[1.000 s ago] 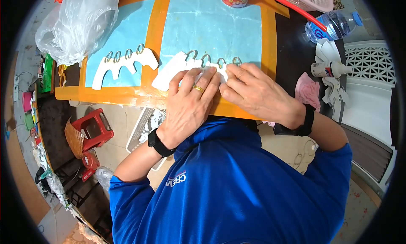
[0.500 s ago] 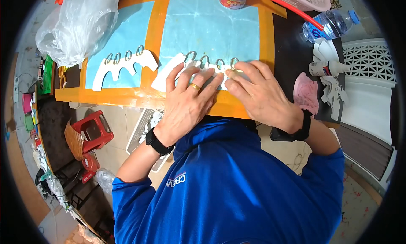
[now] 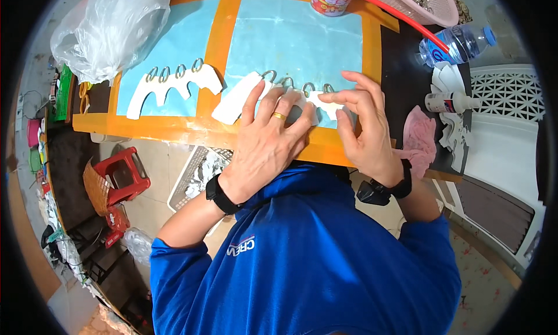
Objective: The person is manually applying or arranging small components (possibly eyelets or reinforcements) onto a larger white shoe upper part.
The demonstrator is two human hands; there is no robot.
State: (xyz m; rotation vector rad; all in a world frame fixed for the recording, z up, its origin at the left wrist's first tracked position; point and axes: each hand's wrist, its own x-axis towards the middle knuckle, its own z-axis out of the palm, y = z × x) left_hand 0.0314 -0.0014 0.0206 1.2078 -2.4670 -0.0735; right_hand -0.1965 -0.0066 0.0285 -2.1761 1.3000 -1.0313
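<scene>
A white scalloped strip (image 3: pixel 232 101) of sheet material lies on the blue, orange-taped work surface, with several oval metal rings (image 3: pixel 308 90) along its far edge. Across its middle rests my left hand (image 3: pixel 268 134), palm down with fingers spread, hiding part of the strip. At the strip's right end my right hand (image 3: pixel 370 134) is raised slightly with its fingers apart; its index fingertip is close to the rightmost ring, and whether they touch is unclear. To the left lies a second white scalloped strip (image 3: pixel 174 88), also with several metal rings along its far edge.
A clear plastic bag (image 3: pixel 110 33) sits at far left. At far right are a red-patterned tub (image 3: pixel 329 1), a red-handled brush (image 3: pixel 401 16), a pink basket (image 3: pixel 410 8) and a water bottle (image 3: pixel 456 45). A white squeeze bottle (image 3: pixel 446 102) and pink cloth (image 3: pixel 419 138) lie right.
My right hand has lifted and drawn back to the right from the strip's end, with its fingers opening. My left hand stays on the strip. The whole view has shifted slightly.
</scene>
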